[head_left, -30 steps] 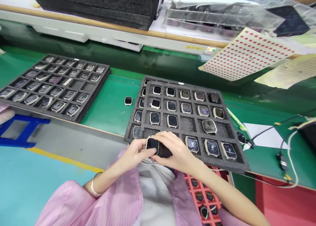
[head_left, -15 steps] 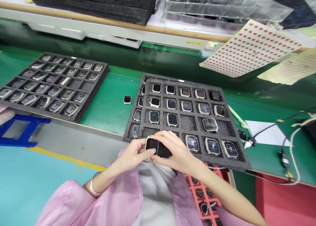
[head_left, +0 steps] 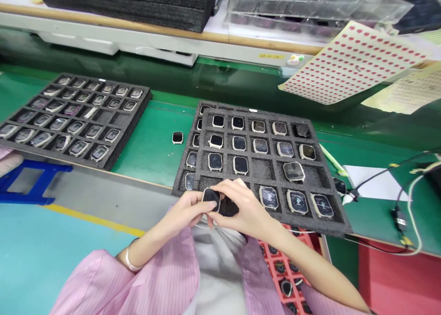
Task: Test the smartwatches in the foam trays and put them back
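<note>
Both hands meet over the near edge of a black foam tray [head_left: 262,170]. My left hand [head_left: 188,211] pinches a small black-faced watch body [head_left: 211,198] from the left. My right hand [head_left: 243,209] curls round the same watch body from the right, fingers closed on its edge. Several more watch bodies with pale frames sit in the tray's pockets, some pockets bare. A second foam tray lies under this one, offset to the left. One loose watch body [head_left: 178,137] lies on the green belt left of the trays.
Another foam tray [head_left: 131,117] full of watch bodies sits at the left. A red tray [head_left: 287,278] with parts is below my right forearm. Red dot sticker sheets [head_left: 347,64], stacked black foam [head_left: 138,5], cables [head_left: 403,205] and white paper [head_left: 375,188] surround the belt.
The watch body has tilted and risen slightly between my fingers. Both hands stay at the tray's near edge. The camera shifted a little.
</note>
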{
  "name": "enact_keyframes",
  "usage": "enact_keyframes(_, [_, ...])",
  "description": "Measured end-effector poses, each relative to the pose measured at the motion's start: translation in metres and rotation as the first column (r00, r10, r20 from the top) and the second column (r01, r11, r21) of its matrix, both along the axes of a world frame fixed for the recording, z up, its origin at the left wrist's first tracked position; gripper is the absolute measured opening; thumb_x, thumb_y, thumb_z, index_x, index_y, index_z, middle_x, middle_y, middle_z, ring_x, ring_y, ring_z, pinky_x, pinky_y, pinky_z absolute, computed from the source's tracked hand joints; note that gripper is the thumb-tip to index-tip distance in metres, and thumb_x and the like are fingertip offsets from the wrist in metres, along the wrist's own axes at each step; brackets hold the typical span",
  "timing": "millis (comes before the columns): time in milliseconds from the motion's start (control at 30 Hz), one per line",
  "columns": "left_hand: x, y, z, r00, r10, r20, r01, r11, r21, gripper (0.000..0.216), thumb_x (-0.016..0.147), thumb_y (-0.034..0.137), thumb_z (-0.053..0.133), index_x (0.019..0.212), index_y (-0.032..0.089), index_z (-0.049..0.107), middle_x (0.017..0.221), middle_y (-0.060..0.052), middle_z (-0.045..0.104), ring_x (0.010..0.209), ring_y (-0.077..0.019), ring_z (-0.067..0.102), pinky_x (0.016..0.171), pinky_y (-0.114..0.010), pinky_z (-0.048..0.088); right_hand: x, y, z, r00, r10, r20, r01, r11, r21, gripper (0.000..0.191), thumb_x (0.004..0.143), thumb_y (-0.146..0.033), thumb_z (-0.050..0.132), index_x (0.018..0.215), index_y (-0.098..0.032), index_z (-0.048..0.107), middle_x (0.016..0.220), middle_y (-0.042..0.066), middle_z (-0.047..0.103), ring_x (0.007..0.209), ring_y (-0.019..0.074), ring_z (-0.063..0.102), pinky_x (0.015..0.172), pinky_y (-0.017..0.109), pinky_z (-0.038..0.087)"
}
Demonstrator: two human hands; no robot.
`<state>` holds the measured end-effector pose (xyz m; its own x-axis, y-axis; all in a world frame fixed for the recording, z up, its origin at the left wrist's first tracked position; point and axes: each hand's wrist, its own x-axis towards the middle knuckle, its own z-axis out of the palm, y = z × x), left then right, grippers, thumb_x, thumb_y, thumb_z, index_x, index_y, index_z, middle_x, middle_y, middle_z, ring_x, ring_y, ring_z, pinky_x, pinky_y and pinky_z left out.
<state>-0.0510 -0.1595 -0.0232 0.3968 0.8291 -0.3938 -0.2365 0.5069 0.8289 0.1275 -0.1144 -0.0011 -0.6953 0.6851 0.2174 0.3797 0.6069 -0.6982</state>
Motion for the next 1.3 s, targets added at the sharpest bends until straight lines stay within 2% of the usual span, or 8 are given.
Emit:
enact_keyframes(67, [-0.003, 0.002, 0.001, 0.997, -0.025, 0.077, 0.03, 0.998, -0.064, 0.04, 0.083, 0.047, 0.06, 0.067, 0.011, 0.06, 0.055, -0.005, 0.066, 0.027, -0.0011, 0.02, 0.029, -0.019, 0.01, -0.003, 0.001, 0.001, 1.0, -0.028, -0.003, 0.028, 0.999, -0.046, 0.028, 0.08, -0.029, 0.07, 0.103, -0.015, 0.062, 0.08, 0.004, 0.06, 0.07, 0.0186, 0.056, 0.071, 0.034, 0.045])
enact_keyframes(233, [-0.008, 0.003, 0.003, 0.98, -0.031, 0.198, 0.053, 0.993, -0.107, 0.047, 0.087, 0.052, 0.054, 0.072, 0.008, 0.065, 0.055, -0.008, 0.067, 0.024, -0.0008, 0.022, 0.026, -0.018, 0.013, -0.005, 0.002, 0.001, 0.997, -0.035, -0.076, 0.021, 0.983, -0.184, 0.024, 0.09, -0.028, 0.061, 0.11, -0.015, 0.062, 0.077, 0.002, 0.055, 0.064, 0.0152, 0.053, 0.062, 0.029, 0.046])
enact_keyframes(500, [-0.005, 0.0, 0.007, 0.978, -0.02, 0.207, 0.044, 0.993, -0.111, 0.039, 0.084, 0.048, 0.06, 0.074, 0.01, 0.062, 0.058, -0.007, 0.066, 0.027, -0.0005, 0.022, 0.029, -0.018, 0.012, -0.002, 0.0, 0.004, 0.992, -0.017, -0.122, -0.008, 0.979, -0.205, 0.031, 0.087, -0.027, 0.065, 0.115, -0.015, 0.061, 0.084, 0.005, 0.057, 0.069, 0.0168, 0.054, 0.066, 0.033, 0.049])
enact_keyframes(633, [0.0, -0.004, 0.012, 0.994, 0.018, 0.104, -0.013, 0.999, -0.045, 0.033, 0.081, 0.043, 0.066, 0.074, 0.013, 0.057, 0.042, 0.007, 0.044, 0.03, -0.0018, 0.02, 0.032, -0.017, 0.012, 0.001, -0.001, 0.007, 0.986, 0.045, -0.161, -0.076, 0.979, -0.189, 0.04, 0.085, -0.022, 0.067, 0.123, -0.019, 0.056, 0.1, 0.008, 0.058, 0.081, 0.0193, 0.057, 0.073, 0.035, 0.052])
enact_keyframes(733, [0.004, -0.006, 0.017, 0.997, 0.075, 0.019, -0.076, 0.997, 0.017, 0.033, 0.077, 0.043, 0.07, 0.075, 0.013, 0.058, 0.045, 0.01, 0.032, 0.037, -0.0028, 0.019, 0.036, -0.018, 0.014, 0.005, -0.003, 0.007, 0.981, 0.074, -0.182, -0.106, 0.979, -0.176, 0.043, 0.086, -0.017, 0.064, 0.127, -0.022, 0.053, 0.107, 0.009, 0.056, 0.096, 0.0223, 0.058, 0.082, 0.038, 0.052])
enact_keyframes(1033, [0.009, -0.008, 0.014, 0.991, 0.132, -0.017, -0.128, 0.98, 0.154, 0.029, 0.076, 0.04, 0.072, 0.08, 0.013, 0.065, 0.06, 0.003, 0.05, 0.054, -0.0091, 0.04, 0.053, -0.021, 0.032, 0.009, -0.008, 0.001, 0.98, 0.06, -0.19, -0.075, 0.995, -0.072, 0.043, 0.086, -0.019, 0.065, 0.127, -0.024, 0.054, 0.107, 0.009, 0.058, 0.098, 0.0228, 0.059, 0.082, 0.037, 0.054])
enact_keyframes(1200, [0.007, -0.011, 0.012, 0.995, 0.087, 0.046, -0.092, 0.988, 0.12, 0.03, 0.076, 0.041, 0.072, 0.079, 0.012, 0.065, 0.064, 0.0, 0.056, 0.058, -0.0111, 0.048, 0.057, -0.021, 0.037, 0.011, -0.005, 0.005, 0.962, 0.073, -0.262, -0.131, 0.969, -0.212, 0.045, 0.084, -0.03, 0.071, 0.125, -0.023, 0.057, 0.103, 0.008, 0.059, 0.093, 0.0219, 0.06, 0.08, 0.037, 0.053])
enact_keyframes(1300, [0.003, -0.013, 0.009, 0.993, 0.037, 0.109, -0.052, 0.988, 0.144, 0.03, 0.078, 0.041, 0.07, 0.086, 0.013, 0.066, 0.068, -0.003, 0.061, 0.064, -0.015, 0.057, 0.062, -0.024, 0.042, 0.012, -0.002, 0.01, 0.935, 0.108, -0.339, -0.225, 0.917, -0.329, 0.031, 0.091, -0.032, 0.062, 0.12, -0.022, 0.063, 0.104, 0.009, 0.058, 0.095, 0.0212, 0.06, 0.083, 0.038, 0.052])
